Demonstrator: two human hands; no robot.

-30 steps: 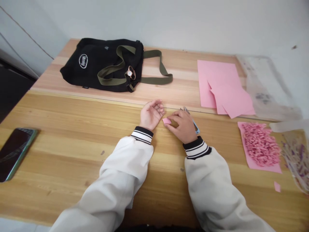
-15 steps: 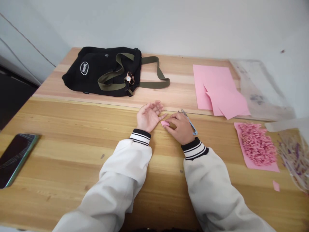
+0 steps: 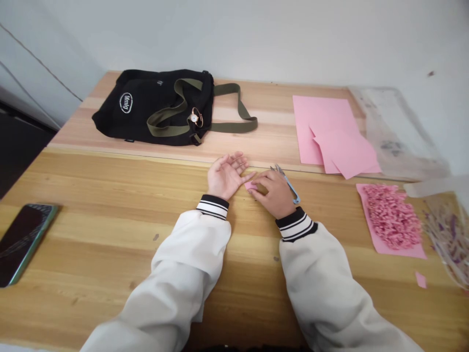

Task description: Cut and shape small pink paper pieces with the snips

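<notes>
My left hand point(image 3: 227, 175) lies palm up on the wooden table with its fingers spread and nothing in the palm. Its thumb or little finger reaches toward a small piece of pink paper point(image 3: 249, 186); whether it touches the paper I cannot tell. My right hand point(image 3: 273, 193) pinches that paper between thumb and fingers, close to the table top. Just beyond the right hand lies a pair of small scissors or snips point(image 3: 293, 191) with light blue handles, partly hidden by the hand.
A black bag point(image 3: 157, 107) with green straps and a watch point(image 3: 195, 117) on it lies at the back. Pink paper sheets point(image 3: 326, 129) are at the back right, near curled pink paper pieces point(image 3: 392, 215), clear plastic bags point(image 3: 399, 132) and a scrap point(image 3: 421, 279). A phone point(image 3: 25, 239) lies left.
The pink piece has turned slightly in my right fingers, showing a little less of itself. Both hands stay almost in place; the view has shifted slightly.
</notes>
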